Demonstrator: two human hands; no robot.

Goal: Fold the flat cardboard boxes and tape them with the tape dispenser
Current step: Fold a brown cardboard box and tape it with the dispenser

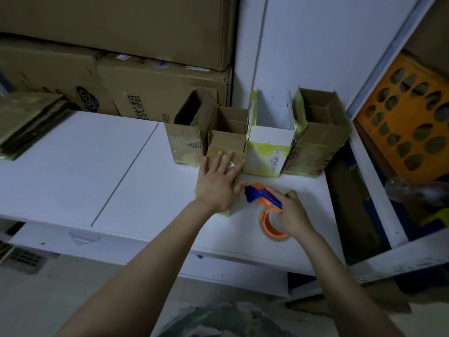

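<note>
box (227,144): toward the table's (73,154) right edge, before a row of open boxes; long axis runs near edge to far edge.
left hand (218,183): flat on the box, fingers straight and spread.
right hand (292,215): curled round the dispenser (264,198), just right of the box.
dispenser: blue head points left at the box's side, beside the left thumb; contact unclear.
next: likely taping along that axis.

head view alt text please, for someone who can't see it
A left hand presses flat on a box on a white table while the right hand grips a blue and orange tape dispenser beside it. More open boxes stand behind, by the wall.
</note>
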